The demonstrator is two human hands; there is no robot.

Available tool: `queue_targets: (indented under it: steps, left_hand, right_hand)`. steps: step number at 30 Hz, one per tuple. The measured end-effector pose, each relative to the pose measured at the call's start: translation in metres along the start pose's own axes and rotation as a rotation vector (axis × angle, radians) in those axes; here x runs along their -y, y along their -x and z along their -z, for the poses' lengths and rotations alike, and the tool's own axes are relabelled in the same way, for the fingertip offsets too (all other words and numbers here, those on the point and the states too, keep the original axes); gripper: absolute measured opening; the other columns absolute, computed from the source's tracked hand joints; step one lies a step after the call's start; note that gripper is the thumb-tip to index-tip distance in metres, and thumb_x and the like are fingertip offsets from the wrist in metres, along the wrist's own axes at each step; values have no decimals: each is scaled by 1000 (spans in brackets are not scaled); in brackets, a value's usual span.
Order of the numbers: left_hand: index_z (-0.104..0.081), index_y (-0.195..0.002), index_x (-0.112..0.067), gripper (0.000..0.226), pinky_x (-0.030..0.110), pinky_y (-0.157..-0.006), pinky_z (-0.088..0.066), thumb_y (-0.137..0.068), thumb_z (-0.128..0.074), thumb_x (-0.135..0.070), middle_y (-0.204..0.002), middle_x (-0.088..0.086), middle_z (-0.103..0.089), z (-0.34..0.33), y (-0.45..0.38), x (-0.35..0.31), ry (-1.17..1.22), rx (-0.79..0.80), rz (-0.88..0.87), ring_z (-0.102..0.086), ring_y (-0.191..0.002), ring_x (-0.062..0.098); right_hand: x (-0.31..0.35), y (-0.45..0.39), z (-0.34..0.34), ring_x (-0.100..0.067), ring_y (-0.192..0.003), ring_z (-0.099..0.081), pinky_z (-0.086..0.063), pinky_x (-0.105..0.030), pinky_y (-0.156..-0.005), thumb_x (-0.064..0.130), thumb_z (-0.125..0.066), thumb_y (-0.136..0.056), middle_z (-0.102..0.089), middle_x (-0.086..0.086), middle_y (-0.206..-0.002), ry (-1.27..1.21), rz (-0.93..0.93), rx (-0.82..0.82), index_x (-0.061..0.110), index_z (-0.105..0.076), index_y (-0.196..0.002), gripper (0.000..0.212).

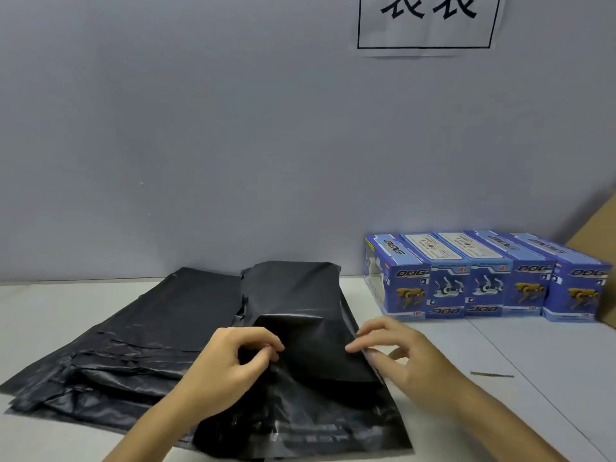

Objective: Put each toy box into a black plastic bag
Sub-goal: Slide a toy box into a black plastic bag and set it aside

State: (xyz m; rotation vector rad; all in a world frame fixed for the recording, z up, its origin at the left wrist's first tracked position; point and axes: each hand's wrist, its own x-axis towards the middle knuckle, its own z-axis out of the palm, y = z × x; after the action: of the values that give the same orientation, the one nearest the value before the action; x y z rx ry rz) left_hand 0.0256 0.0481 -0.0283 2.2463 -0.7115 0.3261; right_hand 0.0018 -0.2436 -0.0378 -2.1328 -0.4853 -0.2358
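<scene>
Mid-bagging: left hand [233,358] pinched on filled bag [300,328], right hand [396,351] fingers spread, resting at its edge; boxes [483,278] waited right of bag; flap sealing probably next.

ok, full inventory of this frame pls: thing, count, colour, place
toy boxes: five, blue, row at back right of table against wall
filled bag: one, black, centre, box-shaped bulge inside, open end toward the person
empty bags: stack, count unclear, black, flat at left
table: one, white
wall sign: one, white with black characters, top right
thin stick-like item: one, dark, table right; can't identify
cardboard: brown, right edge
left hand: pinches the filled bag's left side
right hand: fingertips on its right edge
</scene>
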Motion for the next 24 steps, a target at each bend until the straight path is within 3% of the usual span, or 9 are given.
queue_targets:
  steps: [4, 8, 11, 13, 16, 18, 20, 24]
  left_hand:
    - [-74, -94, -37, 31, 24, -83, -53, -95, -59, -10, -89, -21, -74, 6, 9, 11, 13, 123, 65, -69, -92, 2]
    - [-73, -100, -32, 31, 44, -84, -55, -99, -53, -8, -91, -15, -76, 17, 9, 17, 54, 120, 108, -70, -86, 29]
    - [-75, -98, -26, 38, 29, -85, -56, -97, -50, 3, -87, -8, -77, 25, 10, 20, 127, 41, 105, -74, -87, 12]
    - [-74, -99, -26, 43, 21, -81, -55, -96, -47, 7, -89, -7, -78, 32, 10, 22, 137, 53, 119, -73, -89, 9]
    - [-70, -109, -32, 60, 12, -69, -49, -89, -39, 15, -105, -15, -75, 44, 11, 27, 83, 267, 168, -68, -95, 1]
    - [-67, -115, -40, 73, 9, -86, -45, -83, -39, 19, -118, -26, -67, 49, 13, 31, -17, 407, 157, -59, -114, -7]
    - [-66, -114, -50, 76, 13, -101, -41, -82, -45, 16, -122, -35, -60, 50, 14, 33, -116, 458, 142, -51, -121, -12]
    - [-72, -101, -54, 48, 13, -105, -35, -81, -79, -12, -125, -42, -54, 45, 12, 35, -138, 488, 140, -46, -121, -18]
  right_hand:
    - [-12, 3, -10, 5, -109, -49, -42, -15, -94, 17, -55, -99, -58, 29, -108, 276, -57, 181, 41, -77, -102, 33]
    - [-17, 6, -9, 11, -107, -43, -34, -8, -90, 28, -53, -101, -52, 40, -100, 350, -85, 202, 45, -73, -104, 27]
    - [-14, 6, -6, 8, -105, -51, -40, -10, -87, 27, -54, -101, -55, 42, -99, 284, -107, 205, 46, -74, -100, 28]
    - [-13, 6, 0, 8, -104, -57, -45, -11, -87, 13, -51, -100, -63, 37, -98, 184, -132, 193, 46, -75, -96, 40]
    - [-13, 8, 11, 19, -106, -54, -40, 1, -85, -6, -43, -95, -61, 33, -111, 224, -168, 225, 49, -73, -99, 62]
    - [-16, 10, 14, 19, -108, -51, -36, 4, -85, -11, -43, -91, -58, 27, -122, 308, -163, 281, 51, -71, -105, 69]
    - [-19, 11, 15, 13, -114, -50, -36, 2, -89, -8, -49, -90, -56, 23, -128, 331, -163, 299, 53, -69, -109, 67]
    - [-18, 13, 17, 19, -118, -45, -35, 2, -92, 6, -62, -90, -54, 34, -126, 286, -126, 319, 63, -64, -111, 61]
